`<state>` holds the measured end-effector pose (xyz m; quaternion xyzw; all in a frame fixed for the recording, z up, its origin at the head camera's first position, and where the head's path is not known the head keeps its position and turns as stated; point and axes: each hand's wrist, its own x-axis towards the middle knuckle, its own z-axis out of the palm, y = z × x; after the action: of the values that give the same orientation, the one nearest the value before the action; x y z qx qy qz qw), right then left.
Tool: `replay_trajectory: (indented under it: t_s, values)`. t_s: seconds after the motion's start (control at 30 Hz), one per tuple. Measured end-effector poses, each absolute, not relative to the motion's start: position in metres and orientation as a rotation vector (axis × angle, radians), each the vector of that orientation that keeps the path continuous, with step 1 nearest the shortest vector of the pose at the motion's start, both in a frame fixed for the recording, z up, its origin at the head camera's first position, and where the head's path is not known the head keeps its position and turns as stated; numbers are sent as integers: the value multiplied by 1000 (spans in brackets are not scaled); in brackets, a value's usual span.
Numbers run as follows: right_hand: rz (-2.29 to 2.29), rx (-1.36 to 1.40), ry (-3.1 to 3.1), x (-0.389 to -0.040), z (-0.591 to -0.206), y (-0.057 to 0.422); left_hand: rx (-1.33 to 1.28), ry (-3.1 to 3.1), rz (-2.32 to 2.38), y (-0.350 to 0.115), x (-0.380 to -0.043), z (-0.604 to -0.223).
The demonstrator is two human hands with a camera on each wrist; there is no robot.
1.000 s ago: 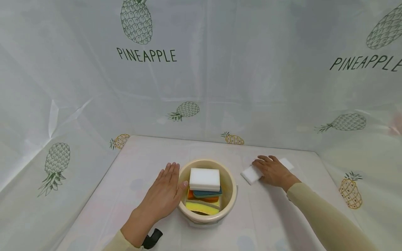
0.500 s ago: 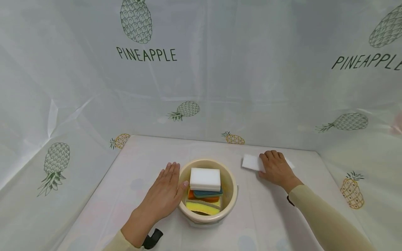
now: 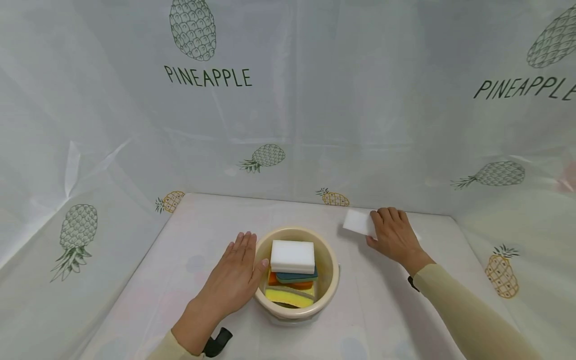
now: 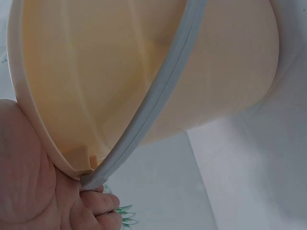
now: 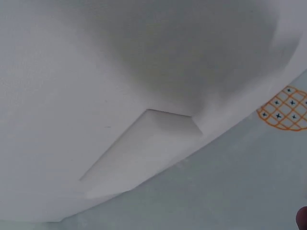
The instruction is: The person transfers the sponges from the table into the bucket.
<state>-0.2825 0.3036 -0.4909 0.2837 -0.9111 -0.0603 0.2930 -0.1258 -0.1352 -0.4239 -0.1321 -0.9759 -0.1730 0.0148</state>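
Note:
My left hand (image 3: pixel 231 282) lies against the left side of a cream bucket (image 3: pixel 292 314), fingers straight and thumb over the rim. In the left wrist view, its fingers (image 4: pixel 98 203) are beside the joint of the grey bucket handle (image 4: pixel 156 96). White, blue-green, orange and yellow sponges are stacked inside the bucket; the white sponge (image 3: pixel 293 255) is on top. To the right, my right hand (image 3: pixel 393 237) grips a white sponge (image 3: pixel 358 222), its left end raised off the table. Part of that sponge is hidden behind the fingers. The right wrist view has a white block (image 5: pixel 144 151) lying on the table.
A pale cloth covers the table (image 3: pixel 216 215). Behind it hangs a sheet (image 3: pixel 360 100) printed with pineapples, which also runs along both sides. A bit of white (image 3: pixel 417 235) shows just right of my right hand. A black strap (image 3: pixel 218 342) is at my left wrist.
My right hand has taken hold of the white sponge, turned it and shifted it back, lifting its left end. My left hand and the bucket have stayed in place.

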Motion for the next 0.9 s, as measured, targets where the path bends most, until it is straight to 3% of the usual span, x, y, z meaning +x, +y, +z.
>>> replay_trajectory:
  t_s: [0.53,0.9]
  values:
    - [-69,770,-2382,-259,-453,285,-431,-3044,-487,-136,-127,-420]
    - [65,781,-2357,-227,-411,239,-423,-3050,-485,-136,-128,-422]
